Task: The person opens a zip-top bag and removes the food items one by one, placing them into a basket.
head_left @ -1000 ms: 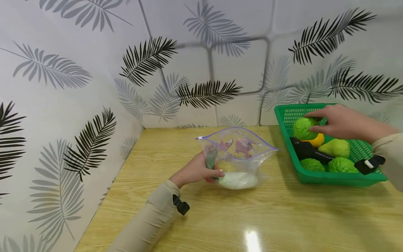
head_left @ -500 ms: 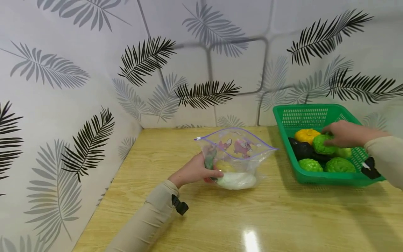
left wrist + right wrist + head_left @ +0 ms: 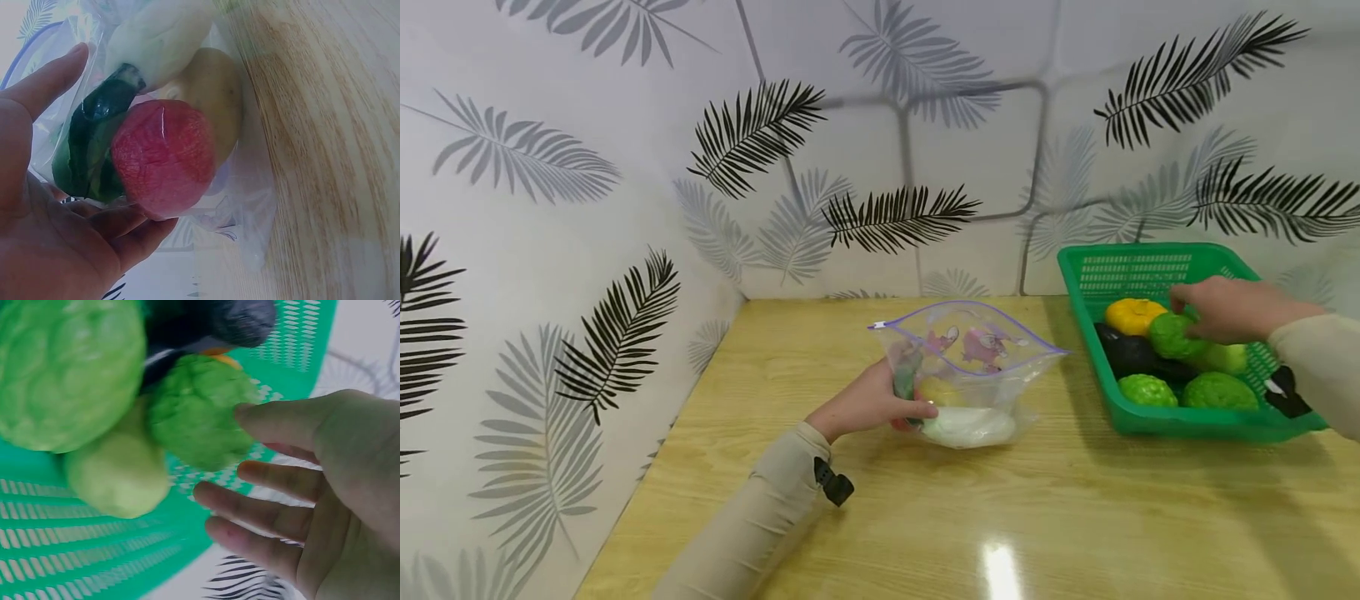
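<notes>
My left hand [image 3: 876, 402] grips the left side of a clear zip bag [image 3: 985, 392], thumb in front, its purple-edged mouth spread apart. Through the plastic show a red round fruit [image 3: 164, 156], a dark green vegetable [image 3: 94, 140], a brownish potato-like piece [image 3: 215, 94] and a pale long vegetable [image 3: 970, 427]. Over the green basket [image 3: 1210, 423], my right hand [image 3: 1240, 308] hovers with fingers loosely extended beside a bumpy green custard apple [image 3: 1171, 335]. In the right wrist view its fingertips lie close to that fruit; whether the thumb touches it I cannot tell.
The basket also holds a yellow pumpkin [image 3: 1133, 317], a dark eggplant [image 3: 1127, 354], a light green pear [image 3: 1229, 358] and two more bumpy green fruits [image 3: 1147, 390]. A patterned wall [image 3: 955, 158] borders the wooden table [image 3: 925, 517] behind and at left.
The right hand carried the custard apple from the basket's left back rightward, lowered it near the pear, and its fingers have loosened from it. The left hand stays on the bag.
</notes>
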Tool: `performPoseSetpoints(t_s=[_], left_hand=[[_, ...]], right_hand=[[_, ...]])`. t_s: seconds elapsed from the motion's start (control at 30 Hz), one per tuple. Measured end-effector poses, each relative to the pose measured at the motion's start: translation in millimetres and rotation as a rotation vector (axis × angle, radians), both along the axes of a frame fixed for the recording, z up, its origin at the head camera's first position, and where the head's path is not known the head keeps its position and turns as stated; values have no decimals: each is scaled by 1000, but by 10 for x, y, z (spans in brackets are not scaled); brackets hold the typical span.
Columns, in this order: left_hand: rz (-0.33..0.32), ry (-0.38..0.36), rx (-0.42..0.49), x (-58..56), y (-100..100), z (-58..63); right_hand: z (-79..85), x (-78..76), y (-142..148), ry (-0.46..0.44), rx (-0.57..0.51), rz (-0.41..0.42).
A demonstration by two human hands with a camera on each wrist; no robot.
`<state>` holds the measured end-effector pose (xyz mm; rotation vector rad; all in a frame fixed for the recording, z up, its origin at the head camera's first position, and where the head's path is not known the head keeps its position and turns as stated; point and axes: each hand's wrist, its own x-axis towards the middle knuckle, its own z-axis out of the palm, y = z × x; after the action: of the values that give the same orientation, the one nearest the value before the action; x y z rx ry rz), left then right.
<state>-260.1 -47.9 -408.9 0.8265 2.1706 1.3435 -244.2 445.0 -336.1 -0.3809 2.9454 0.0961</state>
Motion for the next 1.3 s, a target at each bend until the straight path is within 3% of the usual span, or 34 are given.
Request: performPoseSetpoints(t_s=[0.1,0.23,0.37,0.5,0.6,0.7,0.9,1.0,1.3], left_hand=[[-5,4,1,-11,27,19],[-7,6,-4,-20,32,29],[4,9,10,-28,5,19],[5,-9,21,-12,-40,-9],[-1,-12,16,3,-58,-26],[-5,-4,13,4,-58,-39],[-37,-36,57,-16,-64,-44],[-55,-16,66,-39,-73,-28],[-36,78,-43,-60,-85,-62]], right_hand=[[145,58,-135,52,26,7],[367,170,-576,179,-54,77],[561,294,-1175,288,-150,240],[594,362,-1726,318,-215,432],[530,335,-2031,292,-252,529],[444,241,-2233,221,-273,572],[256,-8,-2469,11,-208,591],[180,-99,-2540,-75,-183,587],[-29,-213,-2662,-159,-199,596]])
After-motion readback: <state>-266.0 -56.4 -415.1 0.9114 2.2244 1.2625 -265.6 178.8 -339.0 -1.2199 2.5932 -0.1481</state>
